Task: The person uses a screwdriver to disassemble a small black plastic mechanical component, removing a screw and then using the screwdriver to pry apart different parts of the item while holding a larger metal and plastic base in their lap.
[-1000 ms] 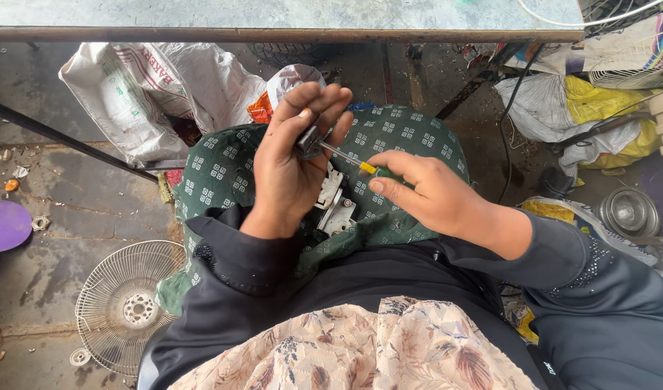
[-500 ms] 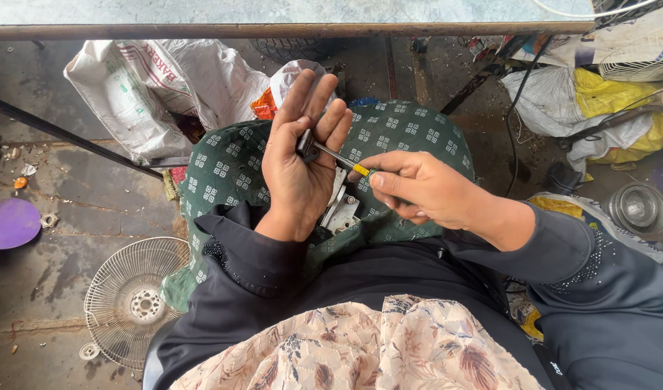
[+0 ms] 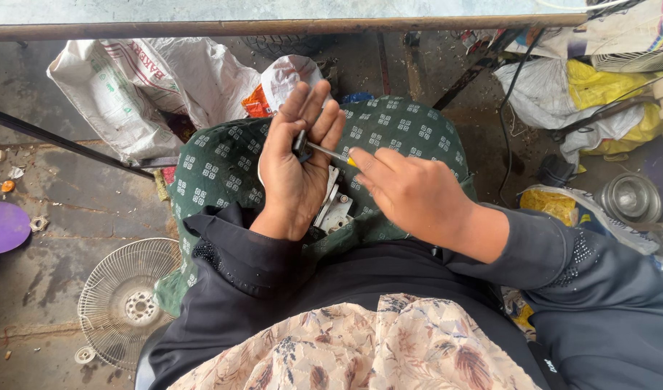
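My left hand (image 3: 296, 170) cupped around a small dark part (image 3: 300, 144), my right hand (image 3: 411, 191) pinching a screwdriver (image 3: 330, 153) — tip on that part, white casing (image 3: 336, 211) on my lap

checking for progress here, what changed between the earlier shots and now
The right hand drew in close to the left hand, keeping the screwdriver tip on the small dark part. The left fingers opened straighter. The white part stayed on the lap.

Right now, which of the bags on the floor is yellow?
The yellow bag at the far right, under the dark cables. The big sack at the left and the small bag beside it are white.
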